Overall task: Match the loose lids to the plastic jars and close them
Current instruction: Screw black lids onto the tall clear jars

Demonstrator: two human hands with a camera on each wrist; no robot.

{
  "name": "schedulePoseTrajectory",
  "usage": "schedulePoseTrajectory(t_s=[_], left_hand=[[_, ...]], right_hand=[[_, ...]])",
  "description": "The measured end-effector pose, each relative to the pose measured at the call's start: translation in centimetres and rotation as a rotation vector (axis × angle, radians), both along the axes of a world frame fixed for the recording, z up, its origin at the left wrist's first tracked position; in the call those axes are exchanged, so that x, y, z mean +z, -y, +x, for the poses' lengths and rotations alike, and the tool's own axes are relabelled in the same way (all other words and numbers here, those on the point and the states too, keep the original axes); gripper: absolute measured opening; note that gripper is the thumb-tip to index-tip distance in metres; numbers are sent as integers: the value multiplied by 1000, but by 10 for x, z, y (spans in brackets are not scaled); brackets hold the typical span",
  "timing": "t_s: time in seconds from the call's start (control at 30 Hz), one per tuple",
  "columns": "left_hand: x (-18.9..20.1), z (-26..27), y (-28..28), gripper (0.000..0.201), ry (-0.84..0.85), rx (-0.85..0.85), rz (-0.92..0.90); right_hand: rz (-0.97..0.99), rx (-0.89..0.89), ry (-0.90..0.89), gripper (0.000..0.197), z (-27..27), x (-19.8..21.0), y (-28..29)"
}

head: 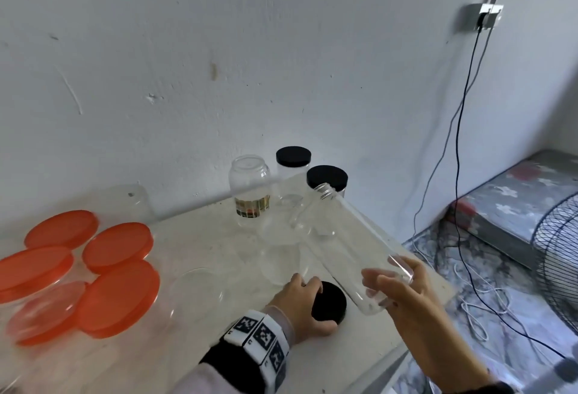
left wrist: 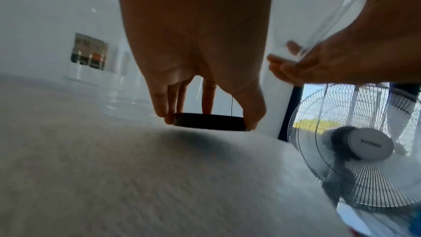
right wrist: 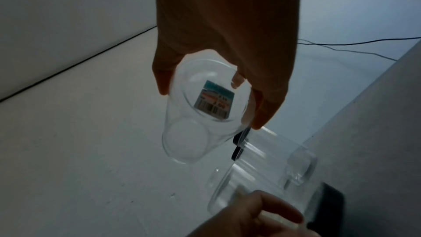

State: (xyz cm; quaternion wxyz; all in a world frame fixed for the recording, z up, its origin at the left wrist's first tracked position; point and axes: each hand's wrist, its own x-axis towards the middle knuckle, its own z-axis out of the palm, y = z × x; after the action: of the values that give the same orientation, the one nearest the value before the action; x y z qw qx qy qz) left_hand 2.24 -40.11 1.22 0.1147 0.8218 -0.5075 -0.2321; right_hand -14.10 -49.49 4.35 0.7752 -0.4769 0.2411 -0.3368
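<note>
Head view: left hand (head: 301, 309) gripping black lid (head: 331, 302) at table's (head: 200, 237) near edge; right hand (head: 406, 295) holding clear jar (head: 350, 243) by base, tilted, mouth pointing away.

Left wrist: fingers (left wrist: 163, 100) and thumb pinching lid rim (left wrist: 209, 124) from opposite sides, just above tabletop.

Right wrist: fingers (right wrist: 266, 107) curling round jar base (right wrist: 205, 104), stickered bottom facing camera.

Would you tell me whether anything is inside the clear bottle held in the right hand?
The clear bottle in the right hand looks empty and has no cap; only a barcode sticker shows at its base.
</note>
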Motion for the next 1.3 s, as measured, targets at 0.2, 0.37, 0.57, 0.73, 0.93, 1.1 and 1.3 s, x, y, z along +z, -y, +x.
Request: schedulePoseTrajectory(t_s=[0.2, 0.37, 0.57, 0.73, 0.93, 1.1, 1.3], left_hand=[[36, 27, -47, 63, -119, 142, -166], [68, 50, -94, 64, -74, 296, -226], [102, 70, -141, 66, -214, 518, -447], [120, 77, -160, 38, -207, 602, -661], [131, 72, -172, 42, -175, 590, -727], [127, 66, -178, 43, -105, 562, -717], [121, 64, -185, 50, -30, 510, -667]], right_hand=[[36, 161, -53, 65, 22, -3, -13], [61, 339, -54, 65, 36, -1, -26], [-18, 396, -113, 63, 61, 2, -47], [-86, 504, -224, 74, 85, 6, -65], [-473, 680, -471, 94, 113, -2, -79], [-710, 731, -597, 92, 129, -11, -90], [-831, 813, -633, 95, 141, -21, -101]])
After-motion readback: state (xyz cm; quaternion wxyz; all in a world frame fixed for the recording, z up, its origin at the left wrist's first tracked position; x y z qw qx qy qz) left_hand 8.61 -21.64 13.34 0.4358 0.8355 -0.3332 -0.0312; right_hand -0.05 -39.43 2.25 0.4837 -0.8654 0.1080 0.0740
